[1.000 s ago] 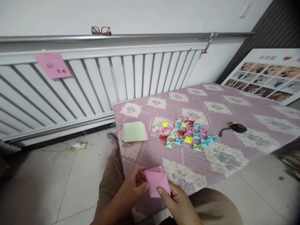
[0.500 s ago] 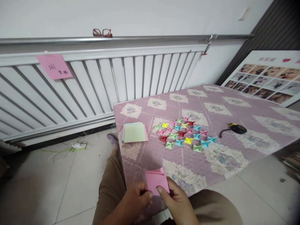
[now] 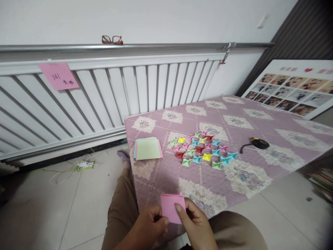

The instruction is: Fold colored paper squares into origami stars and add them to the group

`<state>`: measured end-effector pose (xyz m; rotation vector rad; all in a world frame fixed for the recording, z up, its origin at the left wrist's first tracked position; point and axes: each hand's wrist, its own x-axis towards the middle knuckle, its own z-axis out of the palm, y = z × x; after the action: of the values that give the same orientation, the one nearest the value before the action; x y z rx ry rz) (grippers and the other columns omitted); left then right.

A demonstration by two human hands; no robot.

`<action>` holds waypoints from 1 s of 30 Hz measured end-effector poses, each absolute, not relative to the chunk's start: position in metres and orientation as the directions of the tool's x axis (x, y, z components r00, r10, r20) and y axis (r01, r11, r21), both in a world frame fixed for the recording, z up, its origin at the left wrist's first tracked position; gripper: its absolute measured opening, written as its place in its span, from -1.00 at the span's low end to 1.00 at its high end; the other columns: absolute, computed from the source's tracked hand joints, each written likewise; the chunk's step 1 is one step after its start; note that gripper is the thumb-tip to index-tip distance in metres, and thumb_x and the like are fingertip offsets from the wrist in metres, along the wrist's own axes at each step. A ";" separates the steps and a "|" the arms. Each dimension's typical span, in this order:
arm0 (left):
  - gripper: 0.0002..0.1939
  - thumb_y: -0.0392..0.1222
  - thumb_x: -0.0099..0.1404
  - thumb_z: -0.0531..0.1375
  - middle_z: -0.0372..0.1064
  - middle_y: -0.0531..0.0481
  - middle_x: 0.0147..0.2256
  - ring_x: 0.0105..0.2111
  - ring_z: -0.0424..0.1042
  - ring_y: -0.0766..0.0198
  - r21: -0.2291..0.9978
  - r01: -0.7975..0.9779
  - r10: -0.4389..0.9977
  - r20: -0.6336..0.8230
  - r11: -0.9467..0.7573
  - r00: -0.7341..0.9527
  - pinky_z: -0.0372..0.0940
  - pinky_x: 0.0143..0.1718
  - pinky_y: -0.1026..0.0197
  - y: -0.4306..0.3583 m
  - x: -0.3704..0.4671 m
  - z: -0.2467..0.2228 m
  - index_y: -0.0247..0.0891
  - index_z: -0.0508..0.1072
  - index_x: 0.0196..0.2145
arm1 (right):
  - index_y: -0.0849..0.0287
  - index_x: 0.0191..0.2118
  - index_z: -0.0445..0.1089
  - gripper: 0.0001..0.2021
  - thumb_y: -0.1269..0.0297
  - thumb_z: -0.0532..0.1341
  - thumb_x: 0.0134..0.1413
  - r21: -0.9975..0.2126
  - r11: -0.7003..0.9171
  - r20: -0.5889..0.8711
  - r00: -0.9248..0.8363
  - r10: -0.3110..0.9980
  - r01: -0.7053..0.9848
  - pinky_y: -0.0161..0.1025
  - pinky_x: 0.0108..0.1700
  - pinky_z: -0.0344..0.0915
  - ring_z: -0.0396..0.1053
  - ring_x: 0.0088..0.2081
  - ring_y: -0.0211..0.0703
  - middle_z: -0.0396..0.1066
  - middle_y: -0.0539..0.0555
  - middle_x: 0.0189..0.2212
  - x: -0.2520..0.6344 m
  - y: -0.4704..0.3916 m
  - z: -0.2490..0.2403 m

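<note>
A pink sheet of paper (image 3: 172, 208), folded along its far edge, is held up between both hands at the table's near edge. My left hand (image 3: 152, 222) grips its lower left side, thumb bent against the paper. My right hand (image 3: 195, 218) pinches the right side, its thumb lying on the paper's face. Beyond them, several small folded paper pieces (image 3: 199, 149) in green, yellow, pink, blue and red stand in rows. To their left lies a stack of coloured paper sheets (image 3: 148, 149), pale green on top.
A patterned cloth covers the table (image 3: 156, 173). On its right side lies a black tape measure (image 3: 260, 143). A photo board (image 3: 291, 86) leans at the back right. Behind the table runs a white radiator (image 3: 140, 90), with glasses (image 3: 112, 40) on the pipe above. A power strip (image 3: 85, 165) lies on the floor.
My right thumb has slid up the paper's face towards the folded far edge. That fold now lies flatter. The whole view has shifted slightly.
</note>
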<state>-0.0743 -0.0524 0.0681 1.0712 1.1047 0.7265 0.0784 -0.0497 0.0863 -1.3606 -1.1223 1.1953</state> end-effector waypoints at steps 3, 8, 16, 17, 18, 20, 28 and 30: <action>-0.81 -0.12 0.09 0.16 0.29 0.08 -0.62 -0.62 0.21 0.40 0.928 0.005 0.875 -0.352 0.372 0.333 0.11 -0.53 0.31 -0.054 -0.075 0.065 -0.33 0.35 -0.49 | 0.16 -0.57 0.33 -0.65 -0.03 0.24 -0.02 -0.994 -0.104 -0.100 0.124 0.987 0.029 -0.39 -0.48 0.11 0.14 -0.54 -0.30 0.23 -0.07 -0.63 0.076 -0.050 0.090; -0.74 -0.04 0.09 0.20 0.27 0.10 -0.61 -0.63 0.20 0.40 0.913 -0.025 0.858 -0.373 0.408 0.353 0.10 -0.55 0.31 -0.056 -0.077 0.057 -0.31 0.33 -0.45 | 0.16 -0.55 0.35 -0.67 -0.01 0.21 0.00 -0.991 -0.099 -0.086 0.132 0.987 0.094 -0.37 -0.47 0.11 0.13 -0.53 -0.28 0.22 -0.07 -0.62 0.078 -0.051 0.084; -0.57 0.20 0.12 0.18 0.28 0.07 -0.60 -0.61 0.21 0.37 0.915 -0.021 0.836 -0.357 0.402 0.417 0.12 -0.53 0.30 -0.055 -0.080 0.054 -0.29 0.30 -0.46 | 0.16 -0.53 0.32 -0.68 0.01 0.19 0.03 -0.983 -0.085 -0.068 0.106 0.992 0.163 -0.36 -0.48 0.13 0.14 -0.53 -0.27 0.22 -0.06 -0.61 0.082 -0.052 0.078; -0.55 0.21 0.12 0.18 0.27 0.08 -0.61 -0.61 0.21 0.37 0.922 -0.010 0.841 -0.349 0.387 0.413 0.12 -0.53 0.30 -0.055 -0.080 0.055 -0.28 0.30 -0.47 | 0.16 -0.53 0.31 -0.68 0.01 0.19 0.03 -0.985 -0.084 -0.067 0.113 0.991 0.152 -0.36 -0.49 0.12 0.14 -0.53 -0.27 0.21 -0.06 -0.61 0.082 -0.052 0.078; -0.55 0.22 0.12 0.18 0.25 0.08 -0.62 -0.62 0.19 0.37 0.929 0.003 0.848 -0.339 0.370 0.406 0.10 -0.53 0.30 -0.055 -0.081 0.056 -0.28 0.29 -0.49 | 0.15 -0.53 0.30 -0.68 0.01 0.20 0.02 -0.987 -0.083 -0.067 0.117 0.991 0.138 -0.36 -0.49 0.12 0.14 -0.54 -0.28 0.20 -0.07 -0.61 0.082 -0.052 0.078; -0.54 0.22 0.12 0.17 0.23 0.08 -0.63 -0.62 0.17 0.38 0.941 0.027 0.861 -0.320 0.337 0.395 0.08 -0.54 0.30 -0.055 -0.081 0.057 -0.29 0.30 -0.51 | 0.15 -0.50 0.31 -0.71 0.02 0.21 0.02 -0.992 -0.081 -0.069 0.117 0.991 0.098 -0.37 -0.48 0.13 0.15 -0.53 -0.28 0.22 -0.07 -0.60 0.082 -0.052 0.079; -0.56 0.18 0.16 0.13 0.25 0.07 -0.60 -0.57 0.15 0.36 0.960 0.136 0.884 -0.279 0.245 0.376 0.06 -0.50 0.30 -0.054 -0.082 0.057 -0.30 0.33 -0.53 | 0.16 -0.43 0.40 -0.71 0.00 0.22 0.02 -0.995 -0.089 -0.091 0.081 0.993 -0.036 -0.37 -0.42 0.15 0.19 -0.47 -0.26 0.29 -0.04 -0.52 0.082 -0.053 0.095; -0.57 0.17 0.17 0.12 0.25 0.06 -0.59 -0.55 0.17 0.35 0.961 0.157 0.891 -0.270 0.227 0.364 0.07 -0.48 0.30 -0.054 -0.082 0.058 -0.29 0.33 -0.53 | 0.16 -0.47 0.41 -0.70 0.00 0.23 0.01 -0.995 -0.077 -0.083 0.117 0.990 -0.057 -0.37 -0.40 0.15 0.18 -0.45 -0.25 0.29 -0.04 -0.52 0.081 -0.053 0.098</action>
<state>-0.0816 -0.0537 0.0582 1.2564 1.1033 0.6820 0.0813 -0.0535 0.0976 -1.2827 -1.0440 1.2026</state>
